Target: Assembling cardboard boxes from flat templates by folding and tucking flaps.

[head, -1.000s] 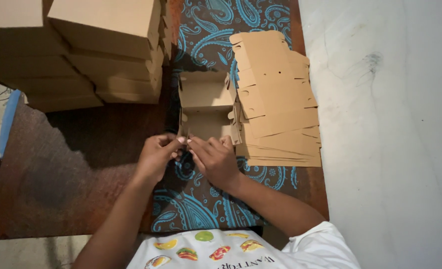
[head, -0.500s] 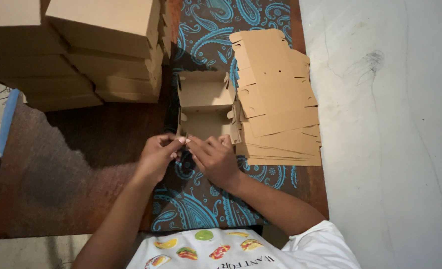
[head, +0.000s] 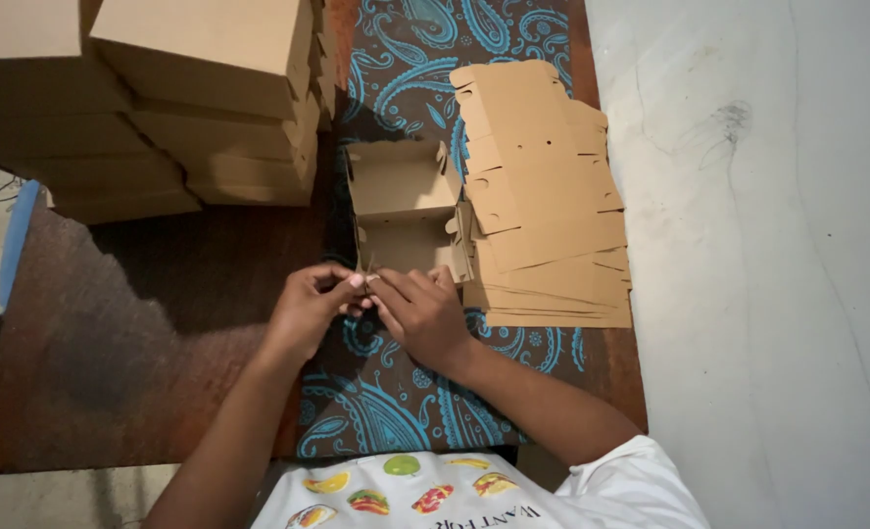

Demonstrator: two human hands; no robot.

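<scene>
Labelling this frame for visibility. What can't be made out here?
- Head view: near edge of the half-folded box, hidden behind the left hand and right hand.
- Whether the fingers pinch a flap: too small to tell.
- Stack of folded boxes: cut off by the top and left edges.
- Lower sheets in the flat pile: covered by those above.
</scene>
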